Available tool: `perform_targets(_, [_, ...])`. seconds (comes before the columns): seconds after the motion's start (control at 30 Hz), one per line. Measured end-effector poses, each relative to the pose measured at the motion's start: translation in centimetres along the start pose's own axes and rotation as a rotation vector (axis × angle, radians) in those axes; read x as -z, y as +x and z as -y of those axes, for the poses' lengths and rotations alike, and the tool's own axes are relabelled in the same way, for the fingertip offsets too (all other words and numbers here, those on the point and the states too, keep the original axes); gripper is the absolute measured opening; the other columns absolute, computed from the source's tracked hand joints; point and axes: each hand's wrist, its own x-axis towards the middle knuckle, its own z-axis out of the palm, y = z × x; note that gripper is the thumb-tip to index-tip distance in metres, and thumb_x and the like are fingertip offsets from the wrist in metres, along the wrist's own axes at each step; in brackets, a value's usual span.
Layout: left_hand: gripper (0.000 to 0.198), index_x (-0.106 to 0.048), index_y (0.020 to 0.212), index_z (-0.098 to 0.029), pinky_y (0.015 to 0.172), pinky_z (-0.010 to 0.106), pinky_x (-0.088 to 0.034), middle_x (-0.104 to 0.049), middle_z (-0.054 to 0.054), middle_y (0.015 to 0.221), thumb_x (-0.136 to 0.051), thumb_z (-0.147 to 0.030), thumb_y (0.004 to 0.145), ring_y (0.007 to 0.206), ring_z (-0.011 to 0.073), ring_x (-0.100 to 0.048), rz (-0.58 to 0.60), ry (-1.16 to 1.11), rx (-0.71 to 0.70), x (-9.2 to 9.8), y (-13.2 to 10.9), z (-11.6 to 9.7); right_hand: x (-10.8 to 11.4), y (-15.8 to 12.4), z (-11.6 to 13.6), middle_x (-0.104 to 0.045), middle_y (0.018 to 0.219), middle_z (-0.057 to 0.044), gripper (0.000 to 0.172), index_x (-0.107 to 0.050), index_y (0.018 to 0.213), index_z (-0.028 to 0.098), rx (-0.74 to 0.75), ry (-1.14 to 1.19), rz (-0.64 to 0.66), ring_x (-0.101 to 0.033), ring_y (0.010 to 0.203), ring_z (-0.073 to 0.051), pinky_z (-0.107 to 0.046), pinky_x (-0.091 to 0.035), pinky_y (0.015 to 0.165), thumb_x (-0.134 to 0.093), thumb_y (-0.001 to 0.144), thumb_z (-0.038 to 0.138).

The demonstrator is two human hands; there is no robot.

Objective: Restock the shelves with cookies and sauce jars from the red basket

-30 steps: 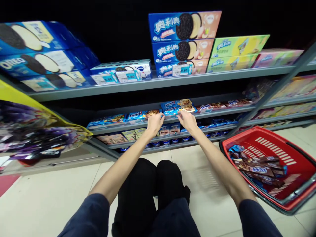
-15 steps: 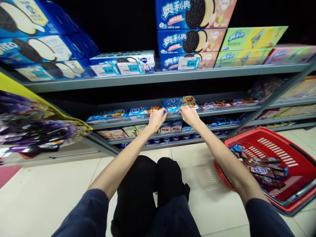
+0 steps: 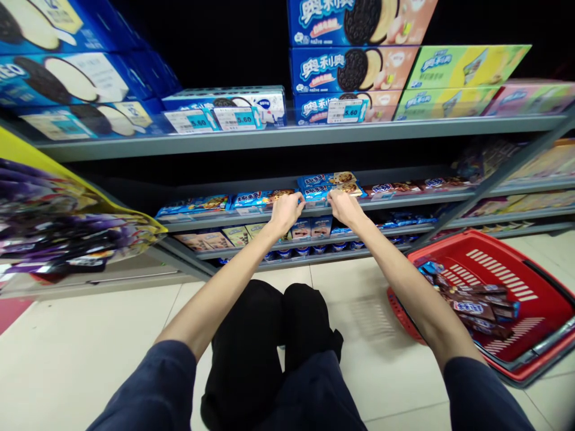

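Two blue cookie packs lie one behind the other on the middle shelf, the front cookie pack (image 3: 315, 193) at the shelf's lip. My left hand (image 3: 286, 214) has its fingers closed at that pack's left end. At its right end, my right hand (image 3: 345, 208) is closed in a pinch. The fingertips are small in the view and partly hidden. Left of my hands lie more blue cookie packs (image 3: 247, 199); brown cookie packs (image 3: 395, 189) lie to the right.
A red shopping basket (image 3: 498, 254) with brown and blue packs stands on the floor at right. Oreo boxes (image 3: 323, 69) fill parts of the upper shelf (image 3: 269, 140). A yellow-edged display (image 3: 130, 209) with purple packets juts in at left. Small boxes and tubs sit lower down.
The view has shifted slightly. Both hands stay at the ends of the front blue cookie pack, with little visible movement.
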Motion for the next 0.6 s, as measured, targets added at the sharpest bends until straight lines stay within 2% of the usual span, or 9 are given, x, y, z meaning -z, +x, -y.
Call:
perform_targets(0.1, [0.022,-0.075,0.113,-0.023,0.086,0.035,-0.053,-0.078,0.01,0.093,-0.059,-0.032,0.101,0.094,0.0283,-0.074,-0.002,-0.004,0.002,0.0,-0.2,-0.1,0.0,-0.5,-0.2,-0.073,0.118,-0.016,0.028,-0.066,0.119,0.015,0.007,0.019,-0.017,-0.067,0.108,-0.029,-0.036,-0.049,0.085,-0.041,0.107,0.02])
perform_targets(0.23, [0.034,-0.07,0.133,-0.025,0.091,0.036,-0.053,-0.079,0.009,0.099,-0.057,-0.034,0.103,0.102,0.0288,-0.074,-0.022,0.007,-0.047,0.2,-0.6,-0.1,0.0,-1.7,-0.9,-0.071,0.132,-0.014,0.036,-0.064,0.135,0.017,0.029,0.078,-0.15,-0.066,0.119,-0.029,-0.037,-0.052,0.096,-0.04,0.109,0.025])
perform_targets(0.33, [0.036,-0.073,0.129,-0.022,0.096,0.037,-0.053,-0.079,0.011,0.105,-0.048,-0.034,0.106,0.106,0.0283,-0.073,-0.083,-0.014,-0.069,0.6,0.3,-0.1,0.5,-1.4,-2.0,-0.069,0.134,-0.015,0.042,-0.064,0.137,0.018,-0.02,0.09,-0.228,-0.066,0.119,-0.028,-0.038,-0.053,0.098,-0.034,0.109,0.026])
perform_targets(0.43, [0.04,-0.074,0.127,-0.018,0.106,0.035,-0.05,-0.076,0.014,0.121,-0.045,-0.033,0.105,0.118,0.0268,-0.069,-0.098,-0.067,-0.016,1.1,2.7,0.0,1.1,0.9,-3.8,-0.067,0.135,-0.019,0.045,-0.067,0.133,0.013,-0.155,0.121,-0.296,-0.064,0.122,-0.03,-0.04,-0.051,0.105,-0.031,0.109,0.028])
perform_targets(0.5, [0.041,-0.073,0.13,-0.018,0.108,0.035,-0.049,-0.075,0.015,0.126,-0.046,-0.032,0.103,0.123,0.0268,-0.067,-0.042,-0.075,0.028,1.1,4.5,-0.1,1.4,3.0,-5.1,-0.067,0.133,-0.022,0.046,-0.068,0.132,0.011,-0.308,0.14,-0.239,-0.065,0.121,-0.032,-0.044,-0.05,0.109,-0.034,0.108,0.03])
perform_targets(0.6, [0.038,-0.076,0.125,-0.018,0.101,0.036,-0.052,-0.078,0.017,0.115,-0.051,-0.03,0.1,0.113,0.0285,-0.071,0.035,-0.061,0.059,0.8,5.9,-0.5,1.0,5.3,-6.3,-0.072,0.12,-0.025,0.042,-0.071,0.129,0.006,-0.488,0.156,-0.11,-0.07,0.111,-0.035,-0.047,-0.054,0.104,-0.046,0.103,0.028])
